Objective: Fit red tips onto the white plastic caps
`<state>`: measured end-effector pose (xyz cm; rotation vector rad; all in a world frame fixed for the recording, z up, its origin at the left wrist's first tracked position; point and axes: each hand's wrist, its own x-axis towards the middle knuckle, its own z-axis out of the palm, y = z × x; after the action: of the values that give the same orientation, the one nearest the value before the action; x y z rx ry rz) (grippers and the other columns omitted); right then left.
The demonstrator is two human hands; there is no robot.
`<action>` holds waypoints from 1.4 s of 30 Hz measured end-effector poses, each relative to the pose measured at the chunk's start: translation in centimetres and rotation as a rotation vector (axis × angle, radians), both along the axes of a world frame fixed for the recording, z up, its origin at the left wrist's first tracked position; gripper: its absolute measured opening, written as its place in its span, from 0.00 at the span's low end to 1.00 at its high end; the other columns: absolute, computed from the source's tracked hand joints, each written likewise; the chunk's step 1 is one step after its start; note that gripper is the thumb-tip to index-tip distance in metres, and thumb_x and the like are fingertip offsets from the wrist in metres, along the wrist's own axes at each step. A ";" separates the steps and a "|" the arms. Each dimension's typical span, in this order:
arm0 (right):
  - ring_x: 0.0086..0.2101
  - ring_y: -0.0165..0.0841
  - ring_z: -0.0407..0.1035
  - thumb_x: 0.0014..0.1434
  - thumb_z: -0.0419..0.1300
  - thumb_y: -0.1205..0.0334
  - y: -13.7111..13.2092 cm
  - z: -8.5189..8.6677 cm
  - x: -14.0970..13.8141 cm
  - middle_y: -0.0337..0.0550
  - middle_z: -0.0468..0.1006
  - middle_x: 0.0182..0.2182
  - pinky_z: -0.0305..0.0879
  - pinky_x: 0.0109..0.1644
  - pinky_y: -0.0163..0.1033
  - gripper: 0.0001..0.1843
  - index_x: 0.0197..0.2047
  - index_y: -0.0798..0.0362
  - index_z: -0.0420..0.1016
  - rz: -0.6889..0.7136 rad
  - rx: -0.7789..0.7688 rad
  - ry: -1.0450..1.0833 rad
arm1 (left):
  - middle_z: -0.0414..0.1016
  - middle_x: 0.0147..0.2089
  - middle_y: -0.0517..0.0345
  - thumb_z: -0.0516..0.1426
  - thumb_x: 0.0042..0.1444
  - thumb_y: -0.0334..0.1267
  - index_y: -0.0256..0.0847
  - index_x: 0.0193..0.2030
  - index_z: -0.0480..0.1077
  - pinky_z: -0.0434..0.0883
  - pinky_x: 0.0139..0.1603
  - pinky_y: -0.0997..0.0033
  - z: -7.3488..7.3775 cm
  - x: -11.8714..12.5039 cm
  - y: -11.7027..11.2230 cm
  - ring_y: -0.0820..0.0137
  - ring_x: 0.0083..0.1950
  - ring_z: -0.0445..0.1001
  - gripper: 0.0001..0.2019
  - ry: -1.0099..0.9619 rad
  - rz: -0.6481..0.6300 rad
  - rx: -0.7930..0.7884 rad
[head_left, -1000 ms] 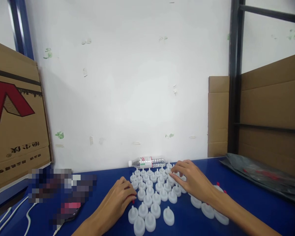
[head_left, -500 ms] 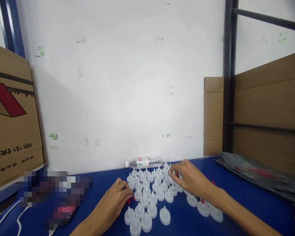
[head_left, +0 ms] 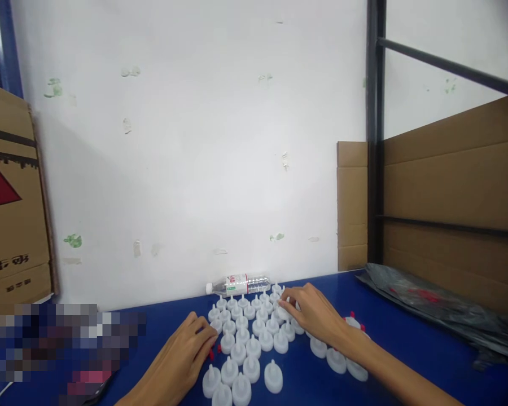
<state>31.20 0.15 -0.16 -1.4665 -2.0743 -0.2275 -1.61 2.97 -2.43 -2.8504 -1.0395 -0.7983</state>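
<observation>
Many white plastic nozzle caps [head_left: 238, 353] stand spout up in a cluster on the blue table. At the cluster's left edge is my left hand [head_left: 190, 347], its fingers curled together over small red tips [head_left: 212, 353]; whatever lies inside those fingers is hidden. My right hand [head_left: 311, 313] reaches over the far right of the cluster, thumb and forefinger pinched at the spout of a white cap [head_left: 283, 309]. What the pinch holds is too small to make out. Under and beyond my right forearm are more white caps [head_left: 336, 361], with red tips [head_left: 362, 327] among them.
A clear bottle [head_left: 237, 285] lies on its side against the white wall. Dark plastic bags [head_left: 423, 304] rest on the table's right side. Cardboard [head_left: 449, 186] and a black metal frame [head_left: 375, 169] stand at right, a carton [head_left: 12, 225] at left. A phone [head_left: 95, 389] lies left.
The whole view has shifted, so things sit further left in the picture. Both hands stay in nearly the same places over the caps, with only slight finger movement.
</observation>
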 end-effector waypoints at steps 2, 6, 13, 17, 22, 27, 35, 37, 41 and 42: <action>0.29 0.38 0.76 0.71 0.54 0.56 0.0 0.0 -0.1 0.40 0.82 0.26 0.62 0.38 0.38 0.15 0.38 0.50 0.80 -0.011 0.003 -0.010 | 0.72 0.40 0.57 0.45 0.73 0.35 0.44 0.42 0.73 0.68 0.44 0.66 -0.1 0.0 0.2 0.65 0.43 0.68 0.16 -0.003 -0.010 0.027; 0.26 0.37 0.75 0.71 0.53 0.55 0.0 -0.1 -0.2 0.40 0.80 0.22 0.61 0.34 0.37 0.17 0.38 0.50 0.80 -0.021 -0.020 0.009 | 0.73 0.40 0.57 0.46 0.72 0.34 0.44 0.42 0.74 0.68 0.46 0.65 -0.1 0.0 0.4 0.65 0.42 0.68 0.15 0.018 -0.004 0.092; 0.29 0.38 0.76 0.69 0.55 0.58 0.1 -0.3 -0.1 0.39 0.82 0.26 0.62 0.37 0.38 0.14 0.36 0.50 0.80 0.005 -0.039 -0.012 | 0.73 0.41 0.58 0.47 0.72 0.34 0.45 0.42 0.73 0.67 0.50 0.62 0.1 0.1 0.0 0.64 0.44 0.68 0.13 0.044 0.038 0.091; 0.33 0.39 0.76 0.69 0.56 0.59 0.1 -0.5 0.0 0.39 0.83 0.30 0.62 0.42 0.40 0.13 0.34 0.49 0.78 0.006 -0.008 -0.045 | 0.74 0.41 0.58 0.47 0.72 0.32 0.45 0.43 0.73 0.66 0.50 0.62 0.2 0.0 0.1 0.64 0.43 0.69 0.13 0.094 0.032 0.099; 0.34 0.39 0.75 0.69 0.55 0.54 0.0 0.1 0.2 0.40 0.82 0.32 0.60 0.43 0.41 0.14 0.36 0.50 0.79 0.002 -0.032 -0.034 | 0.75 0.42 0.55 0.46 0.69 0.26 0.45 0.43 0.74 0.62 0.46 0.60 -0.6 -0.1 1.1 0.62 0.44 0.67 0.16 0.178 0.112 0.163; 0.30 0.37 0.73 0.71 0.51 0.52 -0.3 2.5 1.8 0.42 0.81 0.29 0.57 0.37 0.39 0.22 0.30 0.51 0.75 -0.143 0.045 -0.065 | 0.75 0.42 0.56 0.47 0.69 0.26 0.45 0.43 0.73 0.61 0.45 0.60 -0.9 -0.1 1.0 0.62 0.43 0.67 0.15 0.148 0.097 0.172; 0.33 0.44 0.76 0.71 0.50 0.53 -0.5 4.9 5.7 0.50 0.82 0.30 0.53 0.35 0.41 0.21 0.32 0.53 0.76 -0.503 -0.095 -0.265 | 0.75 0.41 0.52 0.51 0.69 0.35 0.41 0.37 0.72 0.66 0.46 0.56 1.0 -0.2 -0.1 0.59 0.44 0.69 0.11 0.068 0.088 0.362; 0.34 0.47 0.77 0.69 0.53 0.53 -0.4 4.3 6.3 0.53 0.82 0.31 0.55 0.36 0.42 0.20 0.32 0.54 0.78 -0.511 -0.178 -0.268 | 0.76 0.46 0.47 0.50 0.67 0.32 0.39 0.34 0.72 0.68 0.48 0.52 1.5 -0.8 0.6 0.55 0.49 0.71 0.12 0.024 0.147 0.507; 0.34 0.50 0.78 0.61 0.62 0.44 0.0 2.6 7.1 0.52 0.81 0.27 0.61 0.39 0.46 0.22 0.28 0.53 0.79 -0.491 -0.397 -0.260 | 0.67 0.66 0.33 0.49 0.62 0.28 0.36 0.27 0.71 0.60 0.63 0.33 2.7 -2.1 1.5 0.38 0.70 0.58 0.14 -0.013 0.406 0.696; 0.34 0.50 0.78 0.59 0.64 0.43 0.1 2.3 7.3 0.52 0.81 0.27 0.62 0.39 0.46 0.21 0.27 0.53 0.80 -0.485 -0.447 -0.257 | 0.63 0.69 0.32 0.50 0.60 0.27 0.36 0.25 0.71 0.55 0.67 0.31 3.0 -2.3 1.5 0.37 0.74 0.52 0.14 -0.025 0.466 0.699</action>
<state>38.46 0.28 2.14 -2.3166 -2.0120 -0.1480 -3.90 4.47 0.60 -1.9316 -1.0850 -0.9137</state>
